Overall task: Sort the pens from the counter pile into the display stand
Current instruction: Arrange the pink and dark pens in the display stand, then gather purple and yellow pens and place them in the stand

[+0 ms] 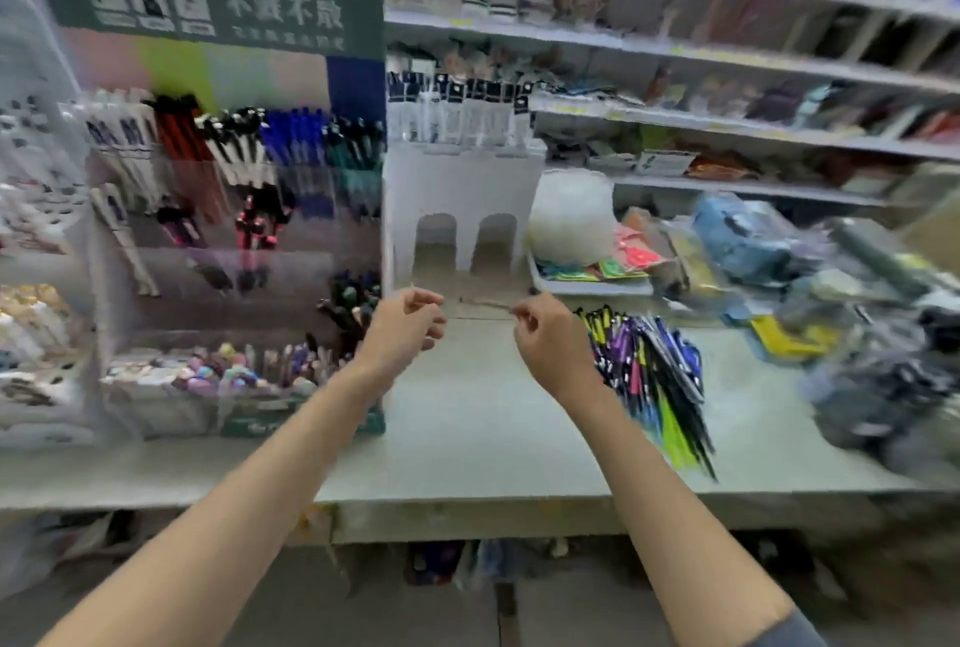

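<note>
Fingers [422, 300] curled in on both hands, thumb tucked to forefinger, pinch-shaped. Impossible to tell through the blur: pinching something, or nothing. Only a thin dark streak [483, 304] in the gap between the two. Far left now: display stand [291, 261] at the counter's left end, green header board [218, 1] on top, clear tiers stepping down toward the front. Top row packed with upright pens [291, 137]: white, red, black-capped, blue, teal. Middle tiers thin, just a few pink and black ones. Bottom tier full of small pastel bits [223, 371]. Just right of the stand's lower corner, left hand [402, 329], up off the counter [467, 428], touching nothing below. Underneath and forward, a broad bare stretch of pale counter out to the near edge, plenty of room. Behind the hands, white arched organiser [462, 183] at the back, tight beside the stand's right side. Right hand [550, 347] level with the left, a short gap apart, also in the air. Just right of its wrist, the pile of pens [649, 376]: yellow, purple, blue, lime, black, fanned out flat on the counter, tips toward the near edge but short of it. Further right, heaped bags [883, 360] crowding the counter's right end. Across the back, shelves [727, 59] of goods.
</note>
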`<state>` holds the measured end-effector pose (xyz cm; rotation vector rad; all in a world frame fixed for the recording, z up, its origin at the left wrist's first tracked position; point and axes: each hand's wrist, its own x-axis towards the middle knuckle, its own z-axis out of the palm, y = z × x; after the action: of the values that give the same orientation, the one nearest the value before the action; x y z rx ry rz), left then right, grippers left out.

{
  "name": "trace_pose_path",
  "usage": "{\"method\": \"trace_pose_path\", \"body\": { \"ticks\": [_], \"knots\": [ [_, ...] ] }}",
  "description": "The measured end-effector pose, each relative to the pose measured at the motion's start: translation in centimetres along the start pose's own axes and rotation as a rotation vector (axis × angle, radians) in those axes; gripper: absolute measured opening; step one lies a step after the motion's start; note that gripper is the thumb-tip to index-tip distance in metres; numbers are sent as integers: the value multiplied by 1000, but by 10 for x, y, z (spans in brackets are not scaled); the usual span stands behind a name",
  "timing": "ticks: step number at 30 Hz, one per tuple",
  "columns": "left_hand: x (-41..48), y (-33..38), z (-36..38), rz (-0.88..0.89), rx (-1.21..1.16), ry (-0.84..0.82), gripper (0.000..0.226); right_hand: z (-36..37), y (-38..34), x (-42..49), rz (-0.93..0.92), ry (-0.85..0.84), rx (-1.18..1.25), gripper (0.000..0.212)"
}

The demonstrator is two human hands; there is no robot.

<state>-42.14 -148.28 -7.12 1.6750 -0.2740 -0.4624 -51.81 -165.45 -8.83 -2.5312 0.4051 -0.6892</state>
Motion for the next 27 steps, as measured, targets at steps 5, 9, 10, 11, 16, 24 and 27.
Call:
{"method": "trace_pose_path", "body": {
  "ticks": [5, 9, 10, 11, 16, 24, 27],
  "knots": [
    [-3, -37, 111, -103, 42, -111, 12, -46, 114, -56, 291, -106, -62, 25],
    [16, -63, 171, -155, 120, -136, 12, -66, 178, -68, 401, -82, -48, 26],
    [24, -70, 184, -166, 150, -135, 16, -68, 191, -67, 416, -76, -47, 26],
    [32, -77, 196, -180, 178, -131, 22, -69, 204, -64, 426, -76, -49, 26],
    [75, -102, 256, -274, 285, -90, 57, -65, 260, -39, 427, -72, -43, 29],
    [111, -120, 329, -427, 374, 151, 104, -41, 321, -15, 336, -76, -104, 31],
    [116, -117, 346, -454, 432, 218, 114, -33, 335, -8, 341, -138, -101, 38]
  ]
}}
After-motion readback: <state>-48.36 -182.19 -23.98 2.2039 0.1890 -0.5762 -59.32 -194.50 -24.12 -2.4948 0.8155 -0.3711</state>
